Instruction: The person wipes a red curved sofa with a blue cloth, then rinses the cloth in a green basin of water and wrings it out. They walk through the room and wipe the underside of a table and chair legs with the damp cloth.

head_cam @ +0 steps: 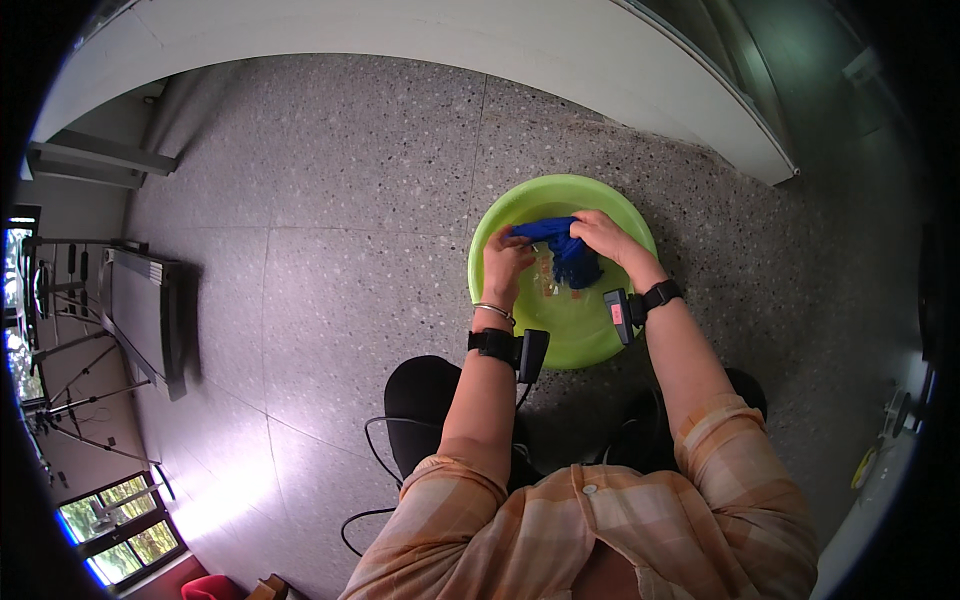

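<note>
A blue cloth [559,236] is stretched between my two hands over a light green plastic basin [559,341]. My left hand [508,259] grips its left end near the basin's left wall. At the cloth's upper right edge, my right hand [604,234] pinches it between thumb and fingers. The cloth's darker lower part hangs down into the basin and looks wet. Shallow clear water appears to lie in the bottom, around some printed orange marks [546,276]. Dark devices are strapped to both my wrists.
The basin stands on a speckled terrazzo floor [360,172] before my knees. A pale panel [420,34] curves across the far side. A black cable [375,442] loops beside my left leg. At the left stand a treadmill [142,315] and a tripod [90,420].
</note>
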### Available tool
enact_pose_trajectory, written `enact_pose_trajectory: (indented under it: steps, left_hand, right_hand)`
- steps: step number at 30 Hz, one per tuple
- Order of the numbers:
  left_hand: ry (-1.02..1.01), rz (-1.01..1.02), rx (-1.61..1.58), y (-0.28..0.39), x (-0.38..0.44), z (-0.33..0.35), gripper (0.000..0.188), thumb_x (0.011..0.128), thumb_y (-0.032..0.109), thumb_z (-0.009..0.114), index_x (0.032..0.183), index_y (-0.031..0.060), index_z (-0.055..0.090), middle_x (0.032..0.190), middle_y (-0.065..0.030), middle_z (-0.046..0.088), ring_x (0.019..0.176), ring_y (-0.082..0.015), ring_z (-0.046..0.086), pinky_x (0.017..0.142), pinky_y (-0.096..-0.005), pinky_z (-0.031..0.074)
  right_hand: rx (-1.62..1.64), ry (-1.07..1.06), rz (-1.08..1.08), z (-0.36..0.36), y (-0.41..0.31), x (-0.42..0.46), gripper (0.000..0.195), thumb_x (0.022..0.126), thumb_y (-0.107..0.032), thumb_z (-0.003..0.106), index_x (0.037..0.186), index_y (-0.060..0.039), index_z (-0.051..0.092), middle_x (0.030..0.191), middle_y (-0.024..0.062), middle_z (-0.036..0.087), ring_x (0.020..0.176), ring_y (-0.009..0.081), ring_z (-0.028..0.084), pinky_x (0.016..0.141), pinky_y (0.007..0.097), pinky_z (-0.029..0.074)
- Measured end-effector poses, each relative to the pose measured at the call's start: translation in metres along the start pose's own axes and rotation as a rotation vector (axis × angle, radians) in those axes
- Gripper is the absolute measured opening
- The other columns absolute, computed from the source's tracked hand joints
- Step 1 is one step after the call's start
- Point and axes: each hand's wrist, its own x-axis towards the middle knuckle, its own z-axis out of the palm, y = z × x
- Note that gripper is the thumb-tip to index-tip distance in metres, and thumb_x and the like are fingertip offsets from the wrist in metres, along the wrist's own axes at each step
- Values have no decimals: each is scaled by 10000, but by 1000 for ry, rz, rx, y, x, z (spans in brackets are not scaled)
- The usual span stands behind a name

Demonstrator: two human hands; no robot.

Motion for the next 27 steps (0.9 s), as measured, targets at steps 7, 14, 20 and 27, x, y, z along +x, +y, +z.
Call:
enact_pose_trajectory:
  steps: [7,14,20,27]
  left_hand:
    - [-96,86,313,-22,7,4,432,928,174,643,1326,31,556,1228,-118,600,986,-187,602,790,-294,486]
    - [-207,71,253,-32,10,6,366,964,263,625,1134,-62,617,1036,-76,674,975,-137,595,878,-272,455]
    - [11,107,466,-39,15,12,249,937,207,646,896,-36,673,768,-15,649,681,-109,574,651,-264,470]
    - [191,455,394,-16,10,15,256,924,211,653,842,-31,662,662,-62,629,619,-113,545,593,-307,447]
  right_hand:
    - [488,-36,-236,12,-17,-13,227,765,-212,673,865,-9,657,805,2,643,755,135,588,720,331,481]
    - [251,-87,-62,7,4,-8,254,719,-132,688,937,-18,624,859,-14,618,755,122,582,658,298,492]
    - [580,-59,29,15,17,-12,290,734,-123,645,989,14,653,913,41,662,777,160,605,712,314,499]
    - [78,89,86,-6,47,4,306,844,-102,552,1093,34,665,910,58,680,806,151,619,747,299,491]
